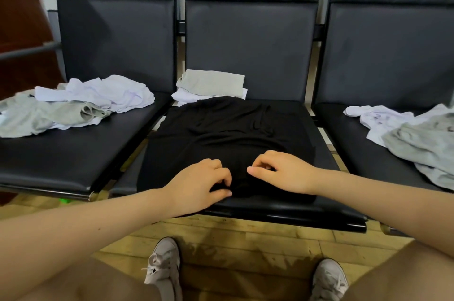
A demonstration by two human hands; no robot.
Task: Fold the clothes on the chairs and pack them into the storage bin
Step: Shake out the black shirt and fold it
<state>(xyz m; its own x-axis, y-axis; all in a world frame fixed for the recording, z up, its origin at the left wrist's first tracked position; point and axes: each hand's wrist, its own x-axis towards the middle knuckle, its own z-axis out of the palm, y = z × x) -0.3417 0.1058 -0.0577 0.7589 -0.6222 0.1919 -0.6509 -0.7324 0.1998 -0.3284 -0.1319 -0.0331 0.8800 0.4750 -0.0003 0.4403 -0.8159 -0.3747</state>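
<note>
— Fingers first: what are they doing?

— Both sets are curled. The left hand (200, 181) pinches the near edge of the black garment (228, 138) between thumb and bent fingers. The right hand (280, 171) sits just beside it, its fingers bent down into the same dark cloth, thumb pointing toward the left hand. Whether the right one has actually gathered fabric or only rests on it, I cannot tell; black on black hides the fold.

— Where does that garment lie?

— Spread flat over the middle seat (290, 212), reaching from near its front edge almost to the backrest, with a few soft creases across the far half.

— Anything behind it?

— A small folded stack (212, 85) at the back of the same seat, against the backrest: a grey piece on top, white underneath. The black cloth's far edge touches it.

— And the other chairs?

— On the left seat (49, 160) lies an unfolded heap (78, 104), white over grey, toward the back. On the right seat (356, 150) a second loose pile (407, 133), white and grey again, runs off the picture's right edge.

— The storage bin?

— Not in view. Below the seats there is wooden floor (233, 234) and two pale sneakers (163, 264), one under each arm.
</note>
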